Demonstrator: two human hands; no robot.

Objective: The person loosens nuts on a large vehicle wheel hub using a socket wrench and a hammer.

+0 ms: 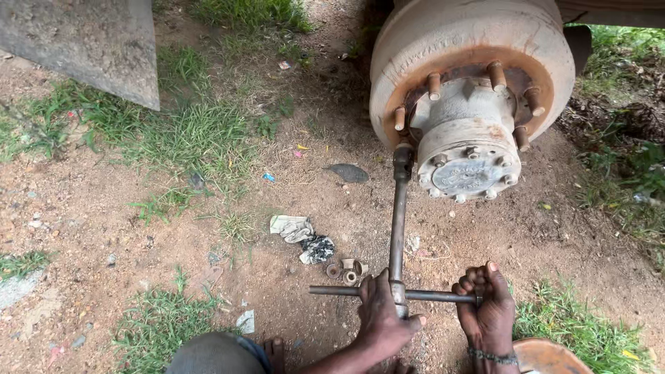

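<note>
A long steel wheel wrench (pixel 397 221) runs from my hands up to a stud on a rusty wheel hub (pixel 471 83), its socket end (pixel 402 161) set on the lower left stud. My left hand (pixel 383 320) grips the shaft where the cross bar (pixel 332 291) passes through. My right hand (pixel 486 305) is closed around the right end of that bar. Several bare studs stick out around the hub's centre cap (pixel 470 173).
Loose wheel nuts (pixel 345 270) and crumpled rags (pixel 302 235) lie on the dirt left of the wrench. A grey mud flap (pixel 90 41) hangs at top left. Grass patches surround the bare ground. My knee (pixel 215 353) is at the bottom edge, a rusty round object (pixel 547 357) at bottom right.
</note>
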